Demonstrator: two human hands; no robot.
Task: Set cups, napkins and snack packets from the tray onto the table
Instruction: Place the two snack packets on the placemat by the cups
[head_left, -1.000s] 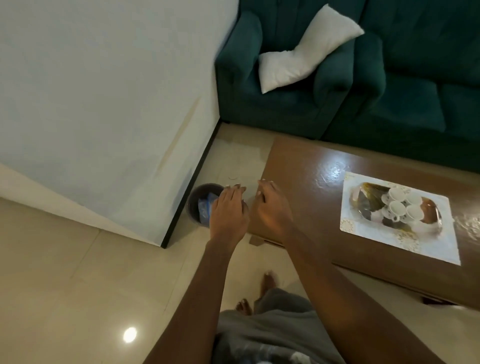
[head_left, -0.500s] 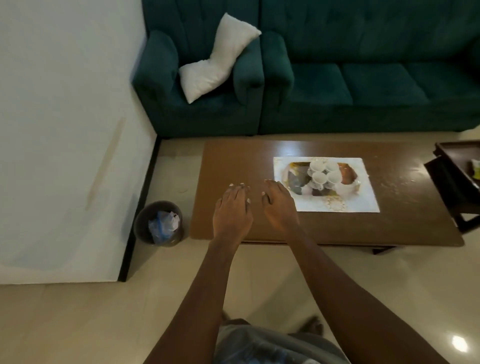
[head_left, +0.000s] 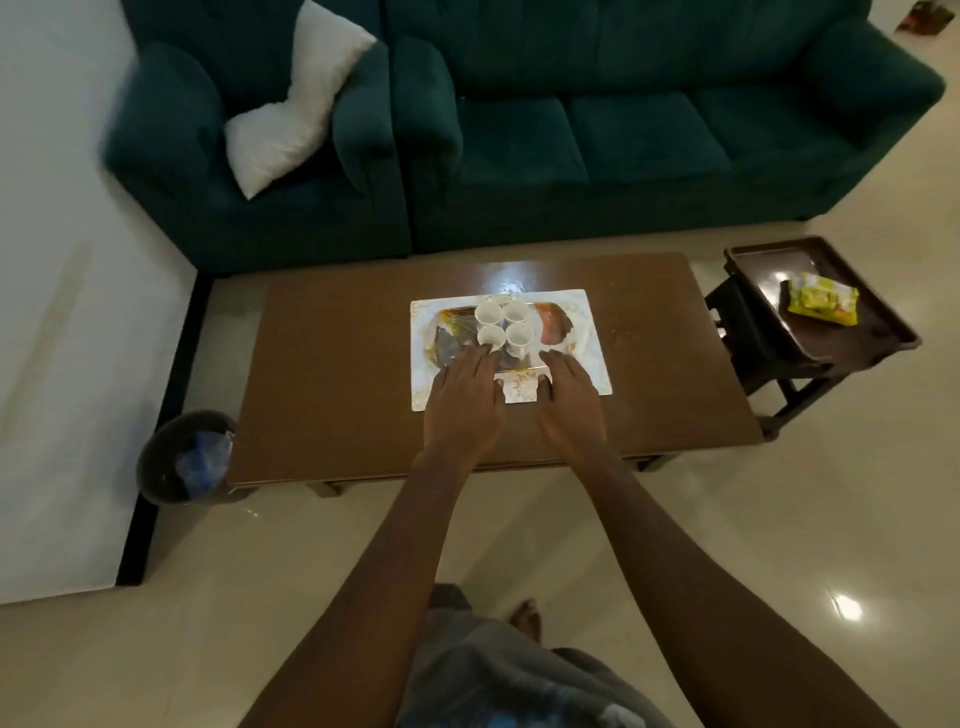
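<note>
both hands are reaching flat over the near edge of the tray (head_left: 557, 326). the left hand (head_left: 462, 405) and right hand (head_left: 571, 400) are each holding nothing, with fingers straight and a little spread. whether they are touching the tray i cannot tell. the four cups (head_left: 503, 325) are standing upright in a tight square on the tray, at 12 o'clock from the hands and near the middle of the bench (head_left: 332, 364). the tray is lying on a white mat (head_left: 595, 358).

the risk, as i am judging it, is coming from that cluster. the cups are looking as if they touch, so lifting one could be tipping its neighbour, and the left fingertips (head_left: 480, 356) are lying just beside the nearest cup. the mat may also be sliding on the glossy bench if a hand is pushing the tray. a yellow packet (head_left: 823, 300) is lying on a dark tray (head_left: 883, 332) well apart at 3 o'clock, off the bench, so it is calling for a long reach.

no writing is coming through legibly: the packet's print is too small, and the cups are showing no marks.
</note>
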